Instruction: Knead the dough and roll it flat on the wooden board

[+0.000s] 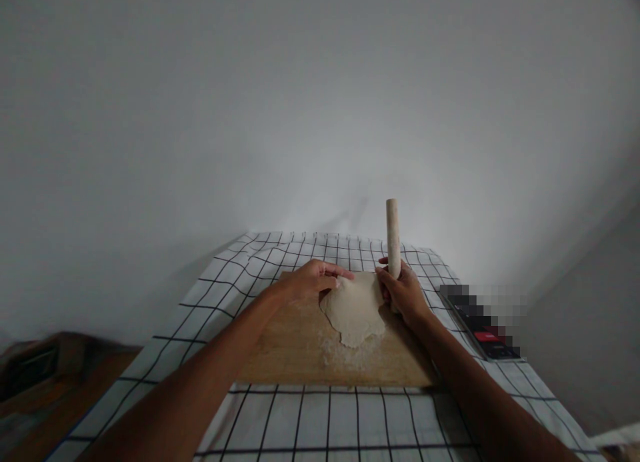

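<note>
A flat, uneven sheet of pale dough (353, 315) hangs or lies over the floured wooden board (280, 352), its ragged lower edge toward me. My left hand (315, 279) grips the dough at its upper left edge, thumb and fingers closed on it. On the other side my right hand (406, 292) is closed round a wooden rolling pin (393, 232), which stands nearly upright. The fingertips of that hand also reach the dough's upper right edge. Whether the middle of the dough touches the board cannot be seen.
Loose flour (345, 355) dusts the board. Under it a white cloth with black grid lines (300, 422) covers the table. A dark, partly pixelated flat object (493, 339) lies at the right edge. A white wall (320, 115) rises behind; brown items (60, 362) stand lower left.
</note>
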The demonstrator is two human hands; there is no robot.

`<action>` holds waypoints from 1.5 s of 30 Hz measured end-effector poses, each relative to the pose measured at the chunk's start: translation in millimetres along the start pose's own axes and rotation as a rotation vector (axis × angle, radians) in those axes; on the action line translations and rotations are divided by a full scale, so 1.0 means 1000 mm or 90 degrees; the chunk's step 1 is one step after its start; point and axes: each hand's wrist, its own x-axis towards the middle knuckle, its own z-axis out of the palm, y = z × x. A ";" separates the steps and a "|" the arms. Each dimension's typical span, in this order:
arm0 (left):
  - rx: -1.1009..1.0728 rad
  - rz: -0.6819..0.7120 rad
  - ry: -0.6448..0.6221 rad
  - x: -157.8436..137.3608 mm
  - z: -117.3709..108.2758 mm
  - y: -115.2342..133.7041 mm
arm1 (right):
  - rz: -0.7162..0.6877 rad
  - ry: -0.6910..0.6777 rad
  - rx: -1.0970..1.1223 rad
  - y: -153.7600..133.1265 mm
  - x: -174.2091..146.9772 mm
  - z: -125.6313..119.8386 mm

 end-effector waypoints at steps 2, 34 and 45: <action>-0.009 0.000 0.002 0.001 0.000 -0.002 | -0.003 0.000 0.000 0.000 0.000 0.000; 0.005 0.004 0.014 -0.002 0.005 0.002 | -0.003 -0.022 0.004 -0.003 -0.001 0.000; 0.294 0.221 0.469 -0.004 -0.017 0.003 | -0.158 -0.135 -0.418 -0.018 -0.001 -0.018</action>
